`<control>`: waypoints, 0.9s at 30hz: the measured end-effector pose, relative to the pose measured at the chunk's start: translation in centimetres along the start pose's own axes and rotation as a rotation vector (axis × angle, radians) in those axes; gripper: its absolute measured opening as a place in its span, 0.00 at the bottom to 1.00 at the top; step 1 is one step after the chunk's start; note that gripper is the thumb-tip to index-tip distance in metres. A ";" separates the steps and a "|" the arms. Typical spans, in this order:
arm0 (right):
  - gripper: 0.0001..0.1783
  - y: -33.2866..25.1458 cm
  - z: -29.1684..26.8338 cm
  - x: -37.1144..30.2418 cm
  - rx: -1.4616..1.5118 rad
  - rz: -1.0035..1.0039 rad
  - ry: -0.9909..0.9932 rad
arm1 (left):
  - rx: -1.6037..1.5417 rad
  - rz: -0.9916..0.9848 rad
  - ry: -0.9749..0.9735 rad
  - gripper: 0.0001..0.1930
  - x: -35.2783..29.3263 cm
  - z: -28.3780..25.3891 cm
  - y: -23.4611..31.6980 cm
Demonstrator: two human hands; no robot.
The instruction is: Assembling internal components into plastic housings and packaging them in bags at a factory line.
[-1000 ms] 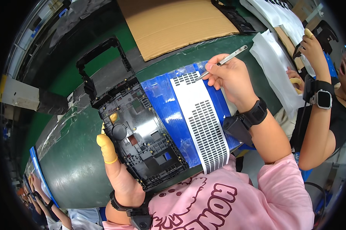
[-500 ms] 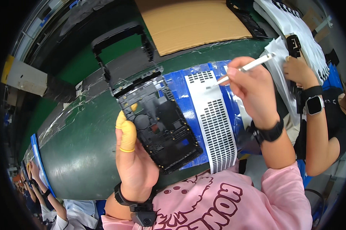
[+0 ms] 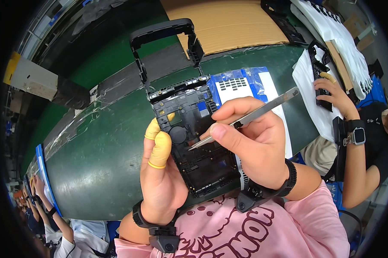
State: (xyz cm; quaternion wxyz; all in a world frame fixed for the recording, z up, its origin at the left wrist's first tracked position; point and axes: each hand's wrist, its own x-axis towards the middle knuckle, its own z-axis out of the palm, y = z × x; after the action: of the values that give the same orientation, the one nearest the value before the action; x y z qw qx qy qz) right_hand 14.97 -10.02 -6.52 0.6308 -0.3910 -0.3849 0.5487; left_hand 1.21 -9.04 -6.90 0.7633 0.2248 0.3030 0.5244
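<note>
My left hand (image 3: 159, 174), with yellow finger cots on thumb and finger, grips the left edge of a black plastic housing (image 3: 209, 174). A black handle-like frame (image 3: 161, 29) extends from its far end. Pinched in my right hand (image 3: 262, 148) is a pair of metal tweezers (image 3: 267, 108). Its tips point down at the inside of the housing, just right of a round recess (image 3: 178, 135); whether they hold something small I cannot tell. Behind my right hand lies a white sheet of small black labels (image 3: 235, 88), partly hidden, on a blue plastic-covered pad (image 3: 258, 81).
The table has a green top (image 3: 95, 163). A cardboard sheet (image 3: 228, 26) lies at the far side. At the right, a co-worker's hand (image 3: 338, 94) touches a black part (image 3: 319, 64) on white wrapping (image 3: 305, 81). A blue-edged strip (image 3: 45, 176) stands at the left.
My right hand with the tweezers has moved left and nearer, from over the label sheet to over the housing. The housing has shifted right in my left hand, covering more of the sheet.
</note>
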 end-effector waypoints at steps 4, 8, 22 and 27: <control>0.10 0.4 -0.1 -0.1 0.058 -0.012 -0.002 | -0.001 0.006 0.006 0.22 -0.1 -0.4 0.1; 0.11 0.7 -0.4 -0.1 0.113 -0.028 -0.040 | -0.019 0.004 0.003 0.22 -0.1 -0.3 0.1; 0.11 0.9 -0.3 -0.1 0.102 -0.021 -0.065 | -0.027 0.005 -0.028 0.23 -0.1 -0.3 0.2; 0.11 0.9 -0.2 0.1 0.100 -0.013 -0.063 | -0.039 -0.006 -0.011 0.23 -0.1 -0.4 0.2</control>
State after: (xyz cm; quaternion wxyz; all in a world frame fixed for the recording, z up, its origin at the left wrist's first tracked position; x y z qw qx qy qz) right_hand 14.82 -9.88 -7.47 0.6406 -0.3388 -0.3791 0.5754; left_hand 0.78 -9.04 -7.02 0.7707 0.2121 0.2890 0.5267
